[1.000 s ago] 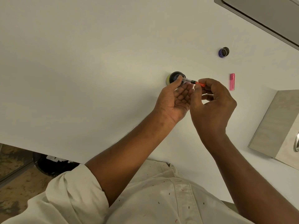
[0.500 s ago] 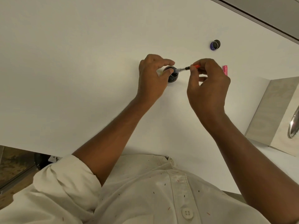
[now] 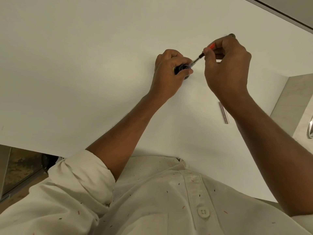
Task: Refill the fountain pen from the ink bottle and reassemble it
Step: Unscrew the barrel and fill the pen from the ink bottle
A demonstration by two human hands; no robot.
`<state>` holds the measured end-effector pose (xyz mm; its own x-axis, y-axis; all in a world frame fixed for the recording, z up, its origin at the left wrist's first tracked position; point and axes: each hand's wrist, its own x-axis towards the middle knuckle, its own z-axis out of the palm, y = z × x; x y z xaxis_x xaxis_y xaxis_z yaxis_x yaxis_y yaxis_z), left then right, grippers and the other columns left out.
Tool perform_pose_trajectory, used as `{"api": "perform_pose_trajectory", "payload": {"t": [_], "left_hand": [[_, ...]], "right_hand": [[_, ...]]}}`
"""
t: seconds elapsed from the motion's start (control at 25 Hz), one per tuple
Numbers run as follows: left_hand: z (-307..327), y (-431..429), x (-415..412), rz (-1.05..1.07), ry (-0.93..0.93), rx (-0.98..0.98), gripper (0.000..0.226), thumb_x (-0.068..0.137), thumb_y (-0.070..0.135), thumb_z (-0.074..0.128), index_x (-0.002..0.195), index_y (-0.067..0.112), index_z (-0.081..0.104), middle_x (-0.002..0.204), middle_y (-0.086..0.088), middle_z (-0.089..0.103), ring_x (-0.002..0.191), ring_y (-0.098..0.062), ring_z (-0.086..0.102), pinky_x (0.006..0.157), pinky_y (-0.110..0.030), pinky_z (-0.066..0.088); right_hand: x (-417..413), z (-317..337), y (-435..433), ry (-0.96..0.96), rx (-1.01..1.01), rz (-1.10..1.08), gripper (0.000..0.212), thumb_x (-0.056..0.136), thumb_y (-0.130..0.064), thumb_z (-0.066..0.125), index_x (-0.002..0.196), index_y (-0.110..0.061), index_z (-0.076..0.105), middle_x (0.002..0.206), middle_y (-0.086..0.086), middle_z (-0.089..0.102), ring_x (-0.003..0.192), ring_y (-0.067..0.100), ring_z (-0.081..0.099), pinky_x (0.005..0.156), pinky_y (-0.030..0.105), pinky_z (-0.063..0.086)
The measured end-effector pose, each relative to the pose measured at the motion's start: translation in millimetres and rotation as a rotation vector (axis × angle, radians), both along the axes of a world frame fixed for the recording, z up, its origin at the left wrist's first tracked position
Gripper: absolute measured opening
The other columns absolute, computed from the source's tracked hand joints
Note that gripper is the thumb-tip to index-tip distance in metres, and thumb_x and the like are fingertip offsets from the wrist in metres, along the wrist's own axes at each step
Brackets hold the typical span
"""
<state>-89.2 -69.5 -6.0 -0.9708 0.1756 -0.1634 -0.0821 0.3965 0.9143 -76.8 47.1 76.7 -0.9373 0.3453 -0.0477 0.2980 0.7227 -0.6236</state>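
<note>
1. I judge this to be the filling step. My left hand [image 3: 169,72] is curled around the ink bottle [image 3: 181,68], steadying it on the surface [image 3: 84,65] at about the middle of the scene.
2. My right hand [image 3: 227,68] pinches the far end of the stripped pen [image 3: 196,60] between thumb and fingertips. The pen slants down to the left, and its low end meets the mouth of the bottle. I cannot tell whether the nib is under the ink.
3. The orange knob [image 3: 212,46] at the top of the pen sticks out just past my fingertips. The next move, as I judge it, is to turn or work that knob slowly so ink is drawn up. The bottle should not tip while I do that, and the tip should stay low in the ink.
4. After that the pen has to come out without dripping and go back into its barrel [image 3: 223,112]. The barrel lies near and to the right, beside my right forearm and well apart from the bottle.
5. The bottle is small, round, dark and glossy, with a bit of yellow label showing under my fingers.
6. The pen's body is a thin clear tube with a dark collar, probably plastic and slippery.
7. The barrel is a slim, pale pink cylinder with a sheen, so it could roll. The surface is white, flat and smooth.
</note>
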Motion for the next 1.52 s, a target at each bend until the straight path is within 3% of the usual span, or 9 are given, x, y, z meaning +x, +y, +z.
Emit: {"api": "perform_pose_trajectory", "payload": {"t": [0.32,0.48,0.72,0.96,1.12,1.24,1.52], "left_hand": [[-4.7,-2.4,-5.5,0.008,-0.029,0.066,0.022,0.076,0.018,0.074,0.098,0.016,0.073,0.098,0.008,0.054,0.103,-0.017,0.051,0.084,-0.023,0.044],[-7.2,-5.7,0.5,0.013,-0.056,0.074,0.040,0.067,0.021,0.079,0.106,0.019,0.069,0.105,0.006,0.052,0.107,-0.019,0.050,0.088,-0.029,0.046],[-11.9,-12.7,8.5,0.059,-0.079,0.100,0.043,0.064,0.021,0.081,0.106,0.021,0.069,0.111,0.001,0.055,0.107,-0.017,0.049,0.079,-0.016,0.041],[-8.9,-4.9,4.6,0.084,-0.039,0.096,0.034,0.069,0.022,0.079,0.102,0.019,0.071,0.104,0.004,0.056,0.105,-0.018,0.050,0.082,-0.023,0.044],[-7.1,2.9,1.6,0.054,0.033,0.051,0.028,0.073,0.020,0.076,0.101,0.015,0.072,0.099,0.006,0.056,0.100,-0.015,0.049,0.077,-0.004,0.036],[-7.5,6.0,1.5,0.049,0.065,0.050,0.022,0.078,0.017,0.072,0.098,0.010,0.072,0.098,0.001,0.060,0.097,-0.016,0.049,0.073,0.000,0.035],[-4.0,8.3,1.4,0.082,0.077,0.070,0.017,0.080,0.012,0.069,0.094,0.004,0.073,0.096,-0.005,0.062,0.093,-0.013,0.047,0.071,0.003,0.033]], "right_hand": [[-2.2,-4.1,0.1,0.004,-0.014,-0.028,0.013,0.090,-0.017,0.059,0.095,-0.007,0.064,0.084,-0.006,0.064,0.078,0.010,0.065,0.069,0.007,0.046],[-2.8,-6.0,2.0,0.008,-0.032,-0.051,0.010,0.089,-0.017,0.060,0.092,-0.008,0.064,0.084,-0.004,0.066,0.078,0.011,0.067,0.070,0.011,0.048],[-1.4,-6.3,1.8,0.029,-0.045,-0.056,0.011,0.088,-0.017,0.059,0.090,-0.008,0.065,0.082,-0.005,0.066,0.077,0.012,0.067,0.070,0.010,0.047],[0.7,-6.3,-0.1,0.045,-0.065,-0.055,0.010,0.089,-0.016,0.058,0.092,-0.008,0.064,0.083,-0.003,0.067,0.080,0.013,0.067,0.075,0.016,0.051],[1.7,-6.0,-1.0,0.056,-0.084,-0.063,0.009,0.089,-0.016,0.058,0.091,-0.008,0.064,0.081,-0.003,0.066,0.079,0.013,0.068,0.076,0.019,0.053],[3.5,-6.6,-2.2,0.060,-0.092,-0.068,0.009,0.089,-0.016,0.058,0.091,-0.009,0.064,0.080,-0.003,0.066,0.079,0.013,0.068,0.076,0.021,0.054],[4.0,-5.9,-1.2,0.060,-0.087,-0.077,0.010,0.090,-0.017,0.060,0.092,-0.008,0.064,0.081,-0.004,0.065,0.077,0.010,0.066,0.070,0.008,0.048]]}}
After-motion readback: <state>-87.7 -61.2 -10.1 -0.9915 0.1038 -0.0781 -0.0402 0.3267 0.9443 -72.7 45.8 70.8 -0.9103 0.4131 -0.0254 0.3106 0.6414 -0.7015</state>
